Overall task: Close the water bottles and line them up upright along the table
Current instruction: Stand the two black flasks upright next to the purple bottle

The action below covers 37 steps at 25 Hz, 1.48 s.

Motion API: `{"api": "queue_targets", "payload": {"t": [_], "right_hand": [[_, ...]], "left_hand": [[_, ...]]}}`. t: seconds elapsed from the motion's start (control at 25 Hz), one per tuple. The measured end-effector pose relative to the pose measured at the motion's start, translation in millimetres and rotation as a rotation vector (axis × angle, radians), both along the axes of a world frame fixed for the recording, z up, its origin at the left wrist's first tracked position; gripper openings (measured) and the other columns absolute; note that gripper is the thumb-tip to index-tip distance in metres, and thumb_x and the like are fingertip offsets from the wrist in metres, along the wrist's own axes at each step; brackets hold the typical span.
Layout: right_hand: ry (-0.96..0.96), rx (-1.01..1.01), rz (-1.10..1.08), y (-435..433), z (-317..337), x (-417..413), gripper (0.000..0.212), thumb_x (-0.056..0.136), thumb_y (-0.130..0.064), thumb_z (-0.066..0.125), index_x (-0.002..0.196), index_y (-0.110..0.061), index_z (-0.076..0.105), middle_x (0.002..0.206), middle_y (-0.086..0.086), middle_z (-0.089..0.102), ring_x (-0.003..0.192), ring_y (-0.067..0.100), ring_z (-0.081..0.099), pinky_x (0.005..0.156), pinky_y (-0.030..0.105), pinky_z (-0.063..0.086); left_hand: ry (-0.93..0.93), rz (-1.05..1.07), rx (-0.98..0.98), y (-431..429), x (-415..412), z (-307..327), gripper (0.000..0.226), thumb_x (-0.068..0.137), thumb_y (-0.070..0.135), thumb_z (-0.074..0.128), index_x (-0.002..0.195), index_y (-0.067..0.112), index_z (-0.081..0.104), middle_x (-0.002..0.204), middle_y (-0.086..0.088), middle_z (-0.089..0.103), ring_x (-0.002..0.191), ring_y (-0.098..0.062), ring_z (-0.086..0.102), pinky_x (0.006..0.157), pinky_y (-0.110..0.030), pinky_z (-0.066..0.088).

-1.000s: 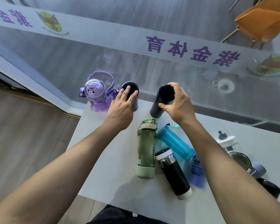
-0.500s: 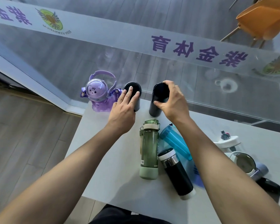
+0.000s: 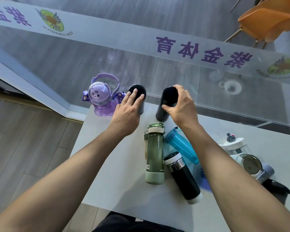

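Two dark flasks stand upright at the table's far edge. My left hand (image 3: 126, 113) rests on the grey flask (image 3: 139, 97), fingers over its black lid, next to a purple rabbit bottle (image 3: 101, 99). My right hand (image 3: 181, 106) grips the top of the black flask (image 3: 166, 104). Lying on the white table (image 3: 117, 173) are a green bottle (image 3: 154, 154), a blue bottle (image 3: 181, 146) and a black steel-necked flask (image 3: 184, 176). At the right lie a white lid (image 3: 233, 143) and an open pale-blue cup (image 3: 251, 164).
A glass wall (image 3: 174, 67) with purple lettering runs just behind the table's far edge. An orange chair (image 3: 271, 19) stands beyond it at the top right. A dark object (image 3: 278, 188) lies at the table's right edge. Wooden floor lies to the left.
My right hand has set the black flask more upright, slightly nearer the glass. My left hand stays on the grey flask.
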State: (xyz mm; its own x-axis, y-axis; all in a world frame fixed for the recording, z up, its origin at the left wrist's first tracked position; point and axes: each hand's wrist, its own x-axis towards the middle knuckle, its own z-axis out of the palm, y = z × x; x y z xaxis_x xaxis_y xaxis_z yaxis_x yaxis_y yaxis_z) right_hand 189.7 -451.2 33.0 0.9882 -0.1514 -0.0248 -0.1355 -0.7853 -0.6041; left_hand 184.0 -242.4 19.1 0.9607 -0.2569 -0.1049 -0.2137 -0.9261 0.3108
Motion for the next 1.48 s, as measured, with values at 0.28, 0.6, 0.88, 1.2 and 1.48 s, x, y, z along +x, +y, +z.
{"api": "queue_targets", "payload": {"t": [0.28, 0.6, 0.88, 1.2, 1.48], "right_hand": [[-0.008, 0.019, -0.024, 13, 0, -3, 0.073, 0.078, -0.030, 0.084, 0.139, -0.022, 0.045, 0.125, 0.007, 0.058, 0.110, 0.028, 0.061, 0.094, 0.042, 0.052], [0.018, 0.011, -0.016, 11, -3, -3, 0.078, 0.079, -0.032, 0.083, 0.144, -0.023, 0.040, 0.129, 0.007, 0.058, 0.115, 0.029, 0.060, 0.093, 0.036, 0.049], [0.069, 0.042, -0.009, -2, -9, -14, 0.085, 0.079, -0.039, 0.082, 0.149, -0.026, 0.035, 0.135, 0.007, 0.058, 0.119, 0.026, 0.061, 0.100, 0.044, 0.052], [0.061, 0.169, -0.054, 4, -19, -6, 0.061, 0.081, -0.033, 0.080, 0.131, -0.021, 0.047, 0.114, 0.002, 0.065, 0.108, 0.028, 0.062, 0.085, 0.031, 0.046], [0.145, 0.185, -0.092, -6, -22, -11, 0.079, 0.080, -0.037, 0.082, 0.143, -0.027, 0.037, 0.131, 0.004, 0.062, 0.119, 0.024, 0.060, 0.099, 0.040, 0.051]], "left_hand": [[0.007, -0.016, -0.009, 3, 0, -1, 0.072, 0.090, 0.010, 0.048, 0.156, 0.024, 0.022, 0.167, -0.001, 0.010, 0.153, -0.026, 0.011, 0.105, -0.051, 0.039], [-0.028, -0.032, 0.017, 3, -2, 0, 0.068, 0.089, 0.013, 0.052, 0.153, 0.020, 0.029, 0.163, -0.011, 0.018, 0.148, -0.036, 0.018, 0.117, -0.053, 0.026], [-0.021, -0.030, 0.016, 3, -5, -2, 0.068, 0.088, 0.012, 0.053, 0.152, 0.022, 0.032, 0.165, -0.008, 0.017, 0.150, -0.032, 0.014, 0.117, -0.052, 0.026], [-0.007, -0.033, 0.014, 2, -5, -2, 0.068, 0.088, 0.012, 0.053, 0.152, 0.023, 0.031, 0.165, -0.006, 0.016, 0.151, -0.031, 0.013, 0.116, -0.053, 0.029], [-0.034, -0.053, 0.024, 3, -7, -2, 0.067, 0.088, 0.014, 0.053, 0.151, 0.021, 0.033, 0.165, -0.005, 0.016, 0.151, -0.031, 0.013, 0.117, -0.052, 0.027]]}}
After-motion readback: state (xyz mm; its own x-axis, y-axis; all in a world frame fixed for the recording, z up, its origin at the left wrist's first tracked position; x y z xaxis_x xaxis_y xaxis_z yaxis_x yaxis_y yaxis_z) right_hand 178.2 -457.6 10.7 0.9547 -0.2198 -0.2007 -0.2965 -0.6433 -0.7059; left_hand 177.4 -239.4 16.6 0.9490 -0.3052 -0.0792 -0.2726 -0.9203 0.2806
